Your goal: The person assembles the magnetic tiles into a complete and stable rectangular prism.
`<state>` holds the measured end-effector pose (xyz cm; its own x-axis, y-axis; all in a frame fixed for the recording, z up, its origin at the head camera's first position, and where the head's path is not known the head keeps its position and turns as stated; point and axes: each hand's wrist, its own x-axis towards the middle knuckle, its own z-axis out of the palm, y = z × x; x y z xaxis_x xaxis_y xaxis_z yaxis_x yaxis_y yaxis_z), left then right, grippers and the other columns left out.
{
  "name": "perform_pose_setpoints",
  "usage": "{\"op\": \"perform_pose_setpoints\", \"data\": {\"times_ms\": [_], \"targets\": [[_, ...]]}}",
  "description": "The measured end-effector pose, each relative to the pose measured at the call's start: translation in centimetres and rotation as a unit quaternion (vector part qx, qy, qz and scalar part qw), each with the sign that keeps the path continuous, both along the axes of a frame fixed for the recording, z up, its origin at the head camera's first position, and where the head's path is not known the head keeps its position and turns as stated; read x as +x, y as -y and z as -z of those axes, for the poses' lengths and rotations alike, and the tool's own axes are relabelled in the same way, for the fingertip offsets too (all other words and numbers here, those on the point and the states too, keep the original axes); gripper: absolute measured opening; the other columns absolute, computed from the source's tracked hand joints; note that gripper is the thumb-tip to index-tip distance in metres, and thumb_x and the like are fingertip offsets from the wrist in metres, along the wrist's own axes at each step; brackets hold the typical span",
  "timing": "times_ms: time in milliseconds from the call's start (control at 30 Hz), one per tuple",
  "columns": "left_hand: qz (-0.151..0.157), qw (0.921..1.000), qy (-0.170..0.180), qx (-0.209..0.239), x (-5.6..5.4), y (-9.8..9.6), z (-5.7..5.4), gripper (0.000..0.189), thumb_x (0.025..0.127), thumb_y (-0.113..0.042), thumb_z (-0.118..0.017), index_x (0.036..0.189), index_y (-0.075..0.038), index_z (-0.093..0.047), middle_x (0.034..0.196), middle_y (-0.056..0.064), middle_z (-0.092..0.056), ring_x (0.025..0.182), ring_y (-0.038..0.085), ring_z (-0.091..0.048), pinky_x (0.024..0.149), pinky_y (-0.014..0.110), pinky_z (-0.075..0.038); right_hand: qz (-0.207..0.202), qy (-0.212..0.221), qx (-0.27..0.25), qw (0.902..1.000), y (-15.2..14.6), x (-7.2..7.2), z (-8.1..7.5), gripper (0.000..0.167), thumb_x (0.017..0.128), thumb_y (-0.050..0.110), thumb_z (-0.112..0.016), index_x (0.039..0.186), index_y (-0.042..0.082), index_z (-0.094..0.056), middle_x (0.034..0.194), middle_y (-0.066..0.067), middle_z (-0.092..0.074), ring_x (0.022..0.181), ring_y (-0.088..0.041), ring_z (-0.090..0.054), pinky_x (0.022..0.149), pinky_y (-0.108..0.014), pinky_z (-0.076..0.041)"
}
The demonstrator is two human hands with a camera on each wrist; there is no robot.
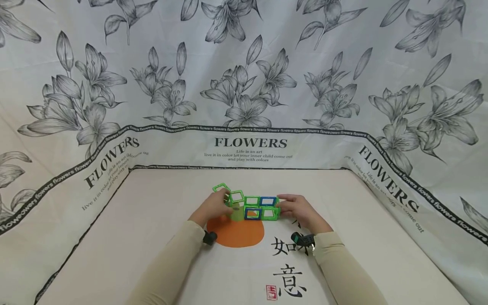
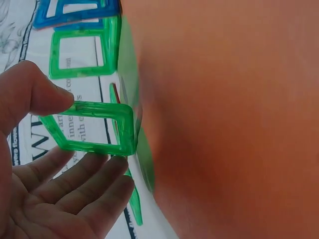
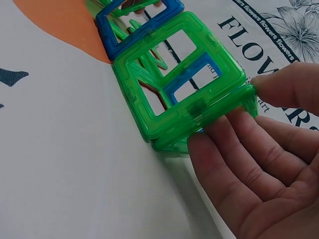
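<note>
A box-like row of green and blue magnetic tiles stands on the table, with a green square tile and a blue square tile side by side along its front. My right hand grips the right end of the row, thumb above and fingers below. At the opposite end, my left hand pinches a green tile between thumb and fingers. Beyond that tile, the left wrist view shows a green square tile and a blue tile. Another green tile appears behind the left fingers, partly hidden.
The pale table carries a printed orange disc, a green patch and black brush characters. White floral cloth walls rise along the table's back and sides.
</note>
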<state>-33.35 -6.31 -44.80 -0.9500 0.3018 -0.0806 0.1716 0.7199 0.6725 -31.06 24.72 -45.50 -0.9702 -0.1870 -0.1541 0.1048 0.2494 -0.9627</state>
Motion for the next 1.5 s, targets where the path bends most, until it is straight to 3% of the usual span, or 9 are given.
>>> {"op": "perform_pose_setpoints", "data": {"times_ms": [200, 500, 633, 967, 1500], "targets": [[0.015, 0.9997, -0.008, 0.018, -0.1, -0.6, 0.4, 0.07, 0.073, -0.02, -0.077, 0.136, -0.009, -0.048, 0.129, 0.014, -0.06, 0.117, 0.028, -0.058, 0.101, 0.045, -0.048, 0.002, 0.001, 0.002, 1.0, 0.0, -0.1, 0.0, 0.054, 0.092, 0.014, -0.062, 0.142, 0.001, -0.046, 0.129, -0.023, -0.06, 0.093, -0.018, -0.068, 0.088, -0.037, -0.057], [0.026, 0.9988, 0.008, 0.042, 0.5, -1.5, 0.8, 0.069, 0.075, -0.017, -0.076, 0.137, -0.01, -0.048, 0.135, 0.013, -0.058, 0.126, 0.028, -0.053, 0.106, 0.045, -0.044, -0.01, -0.002, 0.001, 0.9999, -0.1, 0.1, 0.2, 0.054, 0.094, 0.013, -0.06, 0.143, -0.001, -0.043, 0.131, -0.026, -0.058, 0.093, -0.02, -0.068, 0.092, -0.042, -0.055], [0.026, 0.9987, 0.007, 0.043, 0.6, -1.8, 0.7, 0.068, 0.075, -0.017, -0.076, 0.137, -0.01, -0.048, 0.135, 0.012, -0.058, 0.127, 0.027, -0.053, 0.107, 0.044, -0.043, -0.015, -0.004, 0.001, 0.9999, -0.1, 0.2, 0.1, 0.055, 0.094, 0.012, -0.059, 0.144, -0.002, -0.041, 0.131, -0.028, -0.056, 0.094, -0.02, -0.068, 0.094, -0.045, -0.053], [0.027, 0.9986, 0.013, 0.044, 0.5, -2.5, 1.2, 0.069, 0.075, -0.017, -0.075, 0.138, -0.011, -0.047, 0.134, 0.01, -0.058, 0.126, 0.026, -0.054, 0.107, 0.043, -0.044, 0.005, 0.003, 0.001, 1.0, 0.0, 0.0, 0.4, 0.052, 0.092, 0.012, -0.061, 0.141, 0.002, -0.047, 0.127, -0.021, -0.061, 0.093, -0.019, -0.068, 0.088, -0.037, -0.057], [0.027, 0.9982, 0.017, 0.05, 0.6, -3.2, 1.0, 0.068, 0.077, -0.018, -0.075, 0.138, -0.014, -0.046, 0.137, 0.009, -0.058, 0.125, 0.024, -0.056, 0.109, 0.043, -0.042, -0.014, -0.005, -0.003, 0.9999, 0.0, 0.2, -0.1, 0.056, 0.093, 0.015, -0.061, 0.143, -0.001, -0.043, 0.131, -0.026, -0.058, 0.097, -0.021, -0.068, 0.089, -0.04, -0.056]]}}
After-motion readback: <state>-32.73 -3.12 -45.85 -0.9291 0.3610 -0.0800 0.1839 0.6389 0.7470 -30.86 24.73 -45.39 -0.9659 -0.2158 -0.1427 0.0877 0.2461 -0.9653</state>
